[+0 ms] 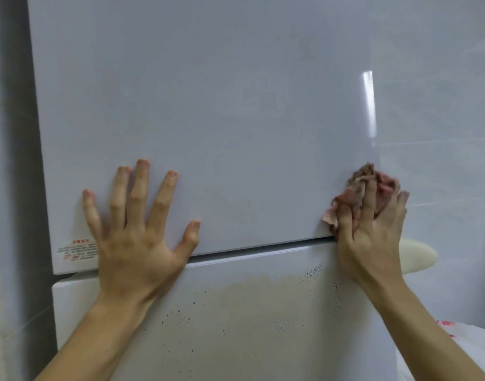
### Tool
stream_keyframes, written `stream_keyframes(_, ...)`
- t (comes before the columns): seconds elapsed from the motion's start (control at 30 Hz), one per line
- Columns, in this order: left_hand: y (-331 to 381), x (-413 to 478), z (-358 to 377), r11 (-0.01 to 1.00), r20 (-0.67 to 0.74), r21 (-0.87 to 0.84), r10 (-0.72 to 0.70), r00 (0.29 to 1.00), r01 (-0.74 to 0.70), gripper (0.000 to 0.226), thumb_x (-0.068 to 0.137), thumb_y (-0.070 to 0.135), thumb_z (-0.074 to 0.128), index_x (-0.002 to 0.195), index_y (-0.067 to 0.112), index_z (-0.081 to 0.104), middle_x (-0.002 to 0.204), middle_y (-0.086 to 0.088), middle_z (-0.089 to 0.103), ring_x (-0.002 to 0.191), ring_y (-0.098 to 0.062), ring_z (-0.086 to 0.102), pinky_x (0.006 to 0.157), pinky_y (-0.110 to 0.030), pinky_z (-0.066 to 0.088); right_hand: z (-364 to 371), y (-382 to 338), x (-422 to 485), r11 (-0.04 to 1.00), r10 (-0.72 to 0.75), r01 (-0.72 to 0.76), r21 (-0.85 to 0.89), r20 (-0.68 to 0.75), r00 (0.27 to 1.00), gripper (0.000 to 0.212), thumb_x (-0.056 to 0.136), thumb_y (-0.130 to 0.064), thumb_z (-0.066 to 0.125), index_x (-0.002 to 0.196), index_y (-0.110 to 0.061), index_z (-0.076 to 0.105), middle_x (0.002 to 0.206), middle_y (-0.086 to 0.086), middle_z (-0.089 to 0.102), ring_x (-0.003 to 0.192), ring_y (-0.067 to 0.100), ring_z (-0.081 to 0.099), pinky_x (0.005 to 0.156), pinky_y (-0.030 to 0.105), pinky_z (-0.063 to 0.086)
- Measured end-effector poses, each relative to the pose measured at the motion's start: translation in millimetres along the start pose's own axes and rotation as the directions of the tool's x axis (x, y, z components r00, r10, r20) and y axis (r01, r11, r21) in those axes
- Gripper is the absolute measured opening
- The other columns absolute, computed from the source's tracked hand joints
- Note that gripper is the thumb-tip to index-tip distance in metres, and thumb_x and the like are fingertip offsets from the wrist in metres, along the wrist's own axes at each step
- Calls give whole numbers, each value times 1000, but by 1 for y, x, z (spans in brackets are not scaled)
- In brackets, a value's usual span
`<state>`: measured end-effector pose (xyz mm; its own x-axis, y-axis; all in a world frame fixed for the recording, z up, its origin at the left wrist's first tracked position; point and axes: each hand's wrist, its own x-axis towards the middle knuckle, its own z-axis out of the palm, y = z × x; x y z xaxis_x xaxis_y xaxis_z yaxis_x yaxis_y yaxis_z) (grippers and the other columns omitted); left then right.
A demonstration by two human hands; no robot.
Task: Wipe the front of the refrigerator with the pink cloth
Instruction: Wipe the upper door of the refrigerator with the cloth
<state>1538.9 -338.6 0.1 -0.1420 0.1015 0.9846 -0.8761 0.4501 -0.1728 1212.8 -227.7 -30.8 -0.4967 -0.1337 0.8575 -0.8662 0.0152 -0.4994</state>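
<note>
The white refrigerator (pixel 208 105) fills the view, its upper door above a lower door (pixel 236 312) that is stained beige with dark specks. My left hand (pixel 137 243) lies flat on the upper door near its bottom left, fingers spread, holding nothing. My right hand (pixel 373 229) presses the crumpled pink cloth (pixel 351 193) against the bottom right corner of the upper door, at the door's right edge. Part of the cloth is hidden under my fingers.
A small sticker with red print (pixel 76 250) sits at the upper door's bottom left corner. A grey wall (pixel 10 188) stands to the left and a tiled wall (pixel 442 105) to the right. A pale rounded object (pixel 417 255) shows beside the fridge's right side.
</note>
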Motion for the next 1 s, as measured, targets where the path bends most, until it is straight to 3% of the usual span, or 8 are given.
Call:
stream_keyframes(0.17,-2,2,-5,1000,41,-11,4,999,-4,77,98,64,44,162,23,36,173,-10,22,159,-34,21,123,-70,8,-4,-55,74,996,-85,87,36,-46,995,78,96,-71,31,166,-42,14,174,18,-13,159,44,-16,129,58,-7)
stream_keyframes(0.3,-1,4,-8,1000,52,-29,10,999,-9,75,98,61,43,162,22,36,173,-9,22,160,-33,20,125,-68,6,20,-116,77,976,-217,217,-6,-119,969,72,99,-59,36,165,-34,28,173,24,6,158,53,-3,128,64,1)
stream_keyframes(0.43,0,3,-10,986,17,-155,-55,998,57,70,97,35,41,163,12,32,172,-9,26,159,-27,24,126,-65,9,58,-186,19,807,-581,590,-6,-184,793,60,99,-42,53,156,-24,50,165,33,25,154,60,14,125,67,17)
stream_keyframes(0.63,-22,10,-15,971,-29,-180,-166,986,158,68,94,18,42,160,6,33,169,-15,30,156,-31,27,127,-60,14,52,-178,-17,671,-741,741,-17,-48,670,52,111,-42,42,161,-30,38,173,15,19,161,42,6,130,55,14)
stream_keyframes(0.73,-30,9,-13,986,-51,-110,-133,990,126,63,98,21,42,159,6,37,168,-15,32,155,-33,28,126,-58,17,39,-117,-5,765,-643,643,-18,-75,763,55,107,-35,45,161,-24,40,174,12,17,160,44,7,129,59,15)
stream_keyframes(0.83,-32,7,-10,990,-60,-78,-120,991,116,61,101,25,39,158,5,38,168,-15,33,155,-35,30,126,-58,18,23,-61,19,918,-395,385,-91,-156,905,60,108,-44,35,162,-18,34,175,15,10,157,50,8,125,66,14)
stream_keyframes(0.9,-33,7,-10,992,-68,-63,-115,991,111,60,102,27,39,158,6,39,167,-14,34,155,-34,31,127,-57,19,17,-65,37,990,-142,140,-27,-128,981,69,105,-56,27,166,-24,23,174,21,-2,159,47,-5,128,64,3)
stream_keyframes(1.0,-39,7,-14,994,-47,-58,-97,994,94,61,102,30,40,159,8,40,167,-12,35,155,-31,33,127,-53,19,20,-109,65,997,47,-38,74,-119,992,71,105,-65,26,168,-37,6,173,22,-13,158,45,-20,128,57,-14)
